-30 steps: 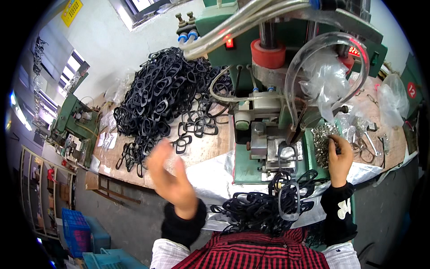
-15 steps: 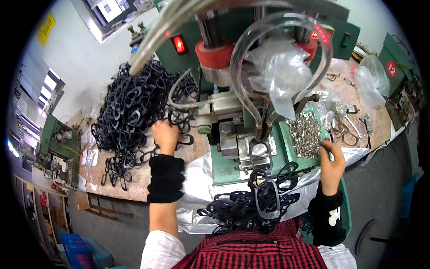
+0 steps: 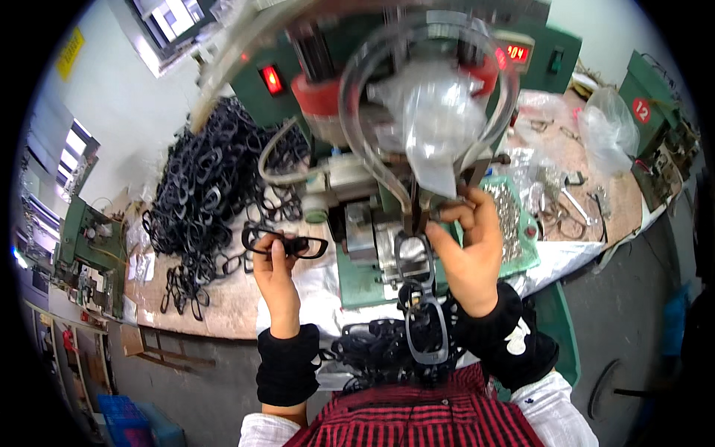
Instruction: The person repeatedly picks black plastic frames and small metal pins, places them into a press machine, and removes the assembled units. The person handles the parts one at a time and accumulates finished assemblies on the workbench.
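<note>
The left hand (image 3: 274,272) was closed on a black glasses frame (image 3: 285,242), fingers pinching its middle near the bridge, so that the frame sat level above the bench (image 3: 223,313), just in front of the big heap of black frames (image 3: 205,194). The right hand (image 3: 469,253) was raised at the green machine (image 3: 387,186), fingertips pinched together at the tooling under the clear plastic guard (image 3: 428,112); whether they gripped a small part there could not be told. Just beside that hand a second frame (image 3: 414,257) stood upright against the machine's fixture, and more frames (image 3: 424,331) lay piled in the person's lap. A tray of small metal parts (image 3: 514,216) sat just right of the hand.

The frame looked light, thin and fairly stiff plastic, probably with some flex at the narrow bridge and rims. It should have lifted easily with two or three fingers. A hold at the bridge balanced it well; a hold on one outer corner would likely have let it swing or twist. In the heap, frames could hook each other, so one pulled out might have dragged its neighbours along.
</note>
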A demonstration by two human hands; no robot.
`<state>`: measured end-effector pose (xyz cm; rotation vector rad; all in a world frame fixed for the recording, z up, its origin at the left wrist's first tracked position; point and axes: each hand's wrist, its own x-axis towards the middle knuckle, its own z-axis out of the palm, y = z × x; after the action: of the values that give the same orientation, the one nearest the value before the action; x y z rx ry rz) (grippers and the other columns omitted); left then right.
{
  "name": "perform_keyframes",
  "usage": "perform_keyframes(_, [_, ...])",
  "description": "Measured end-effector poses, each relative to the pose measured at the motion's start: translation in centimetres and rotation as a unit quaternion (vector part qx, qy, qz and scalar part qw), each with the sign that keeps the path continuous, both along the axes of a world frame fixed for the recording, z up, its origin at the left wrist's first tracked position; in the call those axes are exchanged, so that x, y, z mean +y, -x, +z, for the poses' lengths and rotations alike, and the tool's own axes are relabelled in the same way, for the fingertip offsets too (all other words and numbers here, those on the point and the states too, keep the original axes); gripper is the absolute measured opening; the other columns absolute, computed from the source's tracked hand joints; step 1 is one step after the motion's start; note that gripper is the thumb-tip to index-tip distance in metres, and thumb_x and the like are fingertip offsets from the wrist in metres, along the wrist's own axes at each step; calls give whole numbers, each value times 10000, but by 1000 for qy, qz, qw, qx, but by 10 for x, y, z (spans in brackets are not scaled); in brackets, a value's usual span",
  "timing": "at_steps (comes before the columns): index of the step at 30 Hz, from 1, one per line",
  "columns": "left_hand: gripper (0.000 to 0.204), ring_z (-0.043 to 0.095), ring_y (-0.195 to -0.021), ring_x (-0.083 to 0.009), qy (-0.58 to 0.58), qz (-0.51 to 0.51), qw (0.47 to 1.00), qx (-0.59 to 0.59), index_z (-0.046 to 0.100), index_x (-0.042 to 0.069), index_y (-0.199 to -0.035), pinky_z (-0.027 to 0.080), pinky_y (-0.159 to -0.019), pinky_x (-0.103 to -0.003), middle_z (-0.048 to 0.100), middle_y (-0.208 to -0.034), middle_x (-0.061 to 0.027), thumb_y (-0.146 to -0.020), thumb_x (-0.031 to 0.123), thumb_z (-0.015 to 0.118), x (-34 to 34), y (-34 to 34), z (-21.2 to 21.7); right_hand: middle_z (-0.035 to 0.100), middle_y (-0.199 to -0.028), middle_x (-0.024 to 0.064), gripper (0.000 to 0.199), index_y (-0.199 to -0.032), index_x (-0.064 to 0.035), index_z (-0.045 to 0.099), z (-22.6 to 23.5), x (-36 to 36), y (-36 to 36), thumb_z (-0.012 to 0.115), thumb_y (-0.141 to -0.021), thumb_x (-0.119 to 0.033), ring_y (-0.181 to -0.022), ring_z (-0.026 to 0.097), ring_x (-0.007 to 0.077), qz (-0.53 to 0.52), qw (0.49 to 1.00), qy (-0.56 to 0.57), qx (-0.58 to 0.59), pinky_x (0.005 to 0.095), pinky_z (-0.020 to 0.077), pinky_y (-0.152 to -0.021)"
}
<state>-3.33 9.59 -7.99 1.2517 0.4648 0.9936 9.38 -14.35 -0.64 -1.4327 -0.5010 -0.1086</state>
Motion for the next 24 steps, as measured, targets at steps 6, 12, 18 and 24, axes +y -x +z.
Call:
perform_keyframes(6, [134,653,-1006,-230,-152,-60,969,-187,596,30,-1123,539,-903,-388,661,-1039,-127,-1038,117,539,-37,-5,72,672,-905,58,599,-1340,57,422,6,0,-2,711,-816,40,-992,621,145,61,995,-54,61,281,446,-959])
perform_keyframes(12, [136,653,-958,-298,-328,-35,926,-181,572,5,-1118,528,-890,-402,648,-1043,-182,-1033,103,531,-61,-26,136,679,-1054,98,628,-1384,58,402,35,1,21,682,-822,63,-1050,631,178,101,975,-104,168,296,456,-977])
perform_keyframes(18, [215,710,-799,-230,-574,-162,794,-121,727,31,-987,466,-608,-320,744,-1044,-115,-772,33,712,-77,-13,105,612,-1274,198,334,-1132,-39,687,14,-44,-16,695,-798,-55,-1178,595,361,12,946,266,-183,428,452,-1027])
perform_keyframes(24, [289,674,-951,-292,-646,-204,731,-82,774,118,-1021,567,-896,-482,710,-1132,-60,-735,82,747,-99,-27,88,632,-1201,212,212,-931,-56,722,-62,-90,-52,779,-743,-136,-1204,560,407,-217,852,426,-213,473,462,-994])
